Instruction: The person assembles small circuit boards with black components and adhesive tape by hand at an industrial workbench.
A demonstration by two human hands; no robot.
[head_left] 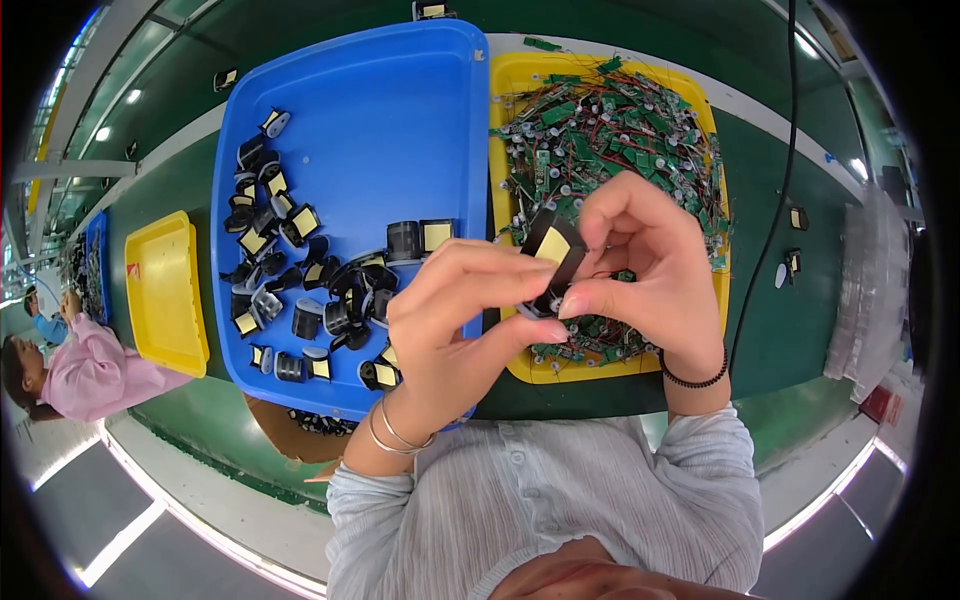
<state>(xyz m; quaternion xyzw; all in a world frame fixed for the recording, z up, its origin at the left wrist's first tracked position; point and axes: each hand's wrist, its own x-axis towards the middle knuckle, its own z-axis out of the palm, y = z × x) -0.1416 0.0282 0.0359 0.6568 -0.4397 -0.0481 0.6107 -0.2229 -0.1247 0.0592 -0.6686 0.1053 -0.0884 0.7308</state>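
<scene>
A small black part with a yellow pad (551, 250) is held up between both hands, above the seam where the blue tray (400, 110) meets the yellow tray (512, 75). It is gripped by the left hand (455, 325) from below and the left, the fingers (490, 262) curled around its lower edge, and by the right hand (650, 265) from the right, thumb and forefinger pinched on it — both hands are clenched on the same piece. More black parts with yellow pads (290, 270) are scattered across the blue tray's left half and lower half. The yellow tray is heaped with small green circuit boards and thin wires (610, 125). Both trays are carried on a green worktop (790, 330); a second, bare yellow tray (165, 290) lies well apart to the left, near another person in a pink sleeve (95, 375).
</scene>
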